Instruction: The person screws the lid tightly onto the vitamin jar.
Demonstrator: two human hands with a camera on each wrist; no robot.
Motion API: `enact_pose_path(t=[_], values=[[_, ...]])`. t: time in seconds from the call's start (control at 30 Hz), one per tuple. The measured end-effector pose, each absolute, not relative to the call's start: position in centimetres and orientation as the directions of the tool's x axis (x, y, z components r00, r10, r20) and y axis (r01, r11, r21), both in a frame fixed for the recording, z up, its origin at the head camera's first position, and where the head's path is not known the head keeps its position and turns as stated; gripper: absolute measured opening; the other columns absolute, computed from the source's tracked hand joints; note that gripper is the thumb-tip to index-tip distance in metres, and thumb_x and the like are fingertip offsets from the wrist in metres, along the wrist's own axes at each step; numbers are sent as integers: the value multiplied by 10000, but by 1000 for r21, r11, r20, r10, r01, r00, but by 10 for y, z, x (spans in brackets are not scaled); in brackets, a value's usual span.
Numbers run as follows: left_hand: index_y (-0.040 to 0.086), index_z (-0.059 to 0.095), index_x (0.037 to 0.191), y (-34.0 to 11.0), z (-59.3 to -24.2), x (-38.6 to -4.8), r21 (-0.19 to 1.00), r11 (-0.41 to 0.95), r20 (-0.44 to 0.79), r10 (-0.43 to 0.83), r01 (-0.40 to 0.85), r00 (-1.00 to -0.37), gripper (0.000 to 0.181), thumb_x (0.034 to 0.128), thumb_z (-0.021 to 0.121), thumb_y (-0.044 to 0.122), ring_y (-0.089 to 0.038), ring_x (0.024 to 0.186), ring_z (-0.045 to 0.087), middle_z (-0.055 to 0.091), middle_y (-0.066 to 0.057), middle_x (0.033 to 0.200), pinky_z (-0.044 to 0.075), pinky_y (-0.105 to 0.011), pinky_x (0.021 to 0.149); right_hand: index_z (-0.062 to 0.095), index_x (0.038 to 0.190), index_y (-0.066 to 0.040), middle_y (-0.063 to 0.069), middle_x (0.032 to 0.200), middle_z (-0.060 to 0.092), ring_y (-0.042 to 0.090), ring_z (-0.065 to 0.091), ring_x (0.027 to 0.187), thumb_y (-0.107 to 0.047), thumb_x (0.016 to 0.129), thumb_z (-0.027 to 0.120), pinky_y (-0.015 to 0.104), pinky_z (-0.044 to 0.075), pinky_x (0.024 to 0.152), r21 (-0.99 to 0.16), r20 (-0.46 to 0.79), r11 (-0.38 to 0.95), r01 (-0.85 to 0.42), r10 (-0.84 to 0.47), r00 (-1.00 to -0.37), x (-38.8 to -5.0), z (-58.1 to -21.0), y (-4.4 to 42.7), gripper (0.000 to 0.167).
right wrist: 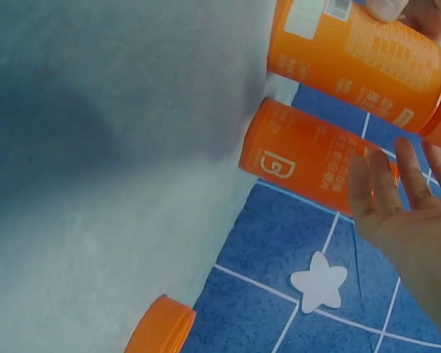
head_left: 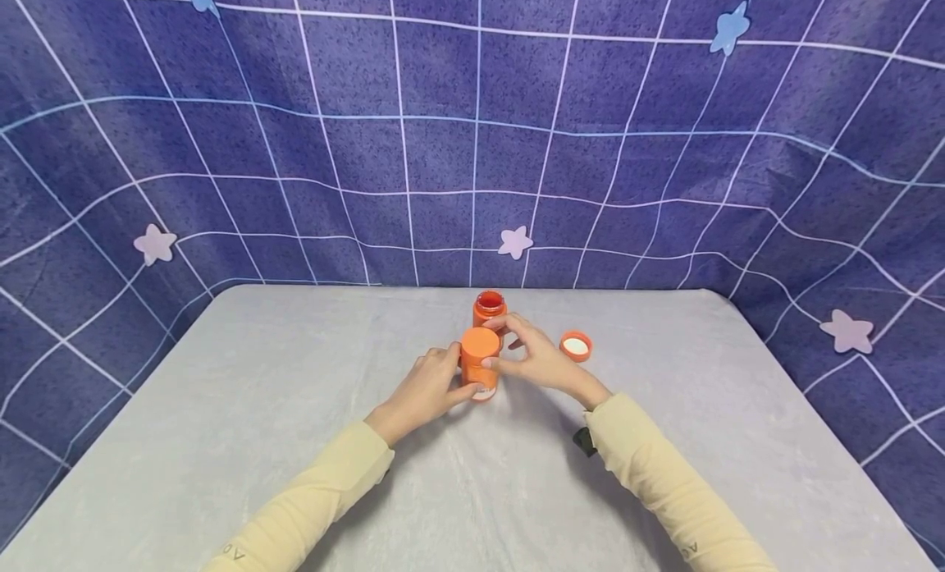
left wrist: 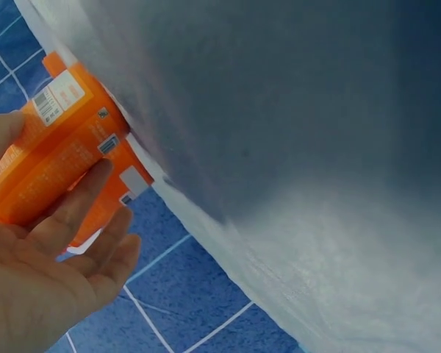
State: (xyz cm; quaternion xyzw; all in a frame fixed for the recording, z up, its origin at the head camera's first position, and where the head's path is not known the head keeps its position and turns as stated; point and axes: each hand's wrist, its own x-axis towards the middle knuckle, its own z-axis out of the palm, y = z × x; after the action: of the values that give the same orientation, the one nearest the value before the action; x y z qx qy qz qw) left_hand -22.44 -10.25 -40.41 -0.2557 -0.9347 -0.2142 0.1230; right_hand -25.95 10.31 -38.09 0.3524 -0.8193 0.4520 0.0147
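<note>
An orange bottle [head_left: 480, 376] [left wrist: 55, 151] [right wrist: 356, 62] with its orange cap [head_left: 480, 342] on stands upright on the table. My left hand [head_left: 423, 394] [left wrist: 55, 276] grips its left side between thumb and fingers. My right hand [head_left: 545, 363] [right wrist: 419, 213] is at the right of the same bottle, fingers extended and apart near the cap; whether they touch it I cannot tell. Just behind stands a second, redder-orange bottle [head_left: 483, 311] [right wrist: 301, 154] with its mouth uncovered, partly hidden by the front bottle and my right fingers.
A loose orange lid [head_left: 576, 346] [right wrist: 162, 327] lies on the table right of the bottles, its white inside facing up. A small dark object [head_left: 586, 441] shows beside my right sleeve. The grey table [head_left: 280, 350] ends at a blue gridded curtain [head_left: 443, 162] with stars.
</note>
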Motion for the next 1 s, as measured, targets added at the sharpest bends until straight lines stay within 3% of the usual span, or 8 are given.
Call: enact_pose_path(t=[0.2,0.4,0.53,1.0], values=[[37,507,1060,-104,-404,-225,335,776,348,426,535,-835,500,771,702,394,-285,848,589,647,-116,873,457,-453,750,505,1218,-94,34,1147,571,236,522,1080,-208,804,694,432,430,874,-734,318,368,-571,-556,-768,-263,-379,111,469],[35,510,1059,-109,-403,-226,325,790,353,409,520,-841,503,768,703,397,-285,846,590,643,-112,880,463,-457,755,505,1219,-43,109,1233,540,280,495,1113,-150,830,660,490,419,900,-735,328,378,-563,-528,-784,-266,-378,122,432],[42,513,1025,-115,-402,-228,311,813,346,385,492,-856,475,769,701,395,-272,814,585,630,-104,848,462,-441,728,504,1200,-10,146,1213,546,308,497,1097,-89,823,643,514,415,890,-725,351,392,-566,-496,-794,-270,-380,130,409],[36,522,967,-140,-403,-230,313,860,369,280,403,-886,480,745,716,415,-310,787,595,618,-121,817,474,-456,688,521,1178,1,172,1175,548,305,486,1060,-118,813,644,451,450,820,-669,363,506,-544,-416,-834,-283,-388,163,403]])
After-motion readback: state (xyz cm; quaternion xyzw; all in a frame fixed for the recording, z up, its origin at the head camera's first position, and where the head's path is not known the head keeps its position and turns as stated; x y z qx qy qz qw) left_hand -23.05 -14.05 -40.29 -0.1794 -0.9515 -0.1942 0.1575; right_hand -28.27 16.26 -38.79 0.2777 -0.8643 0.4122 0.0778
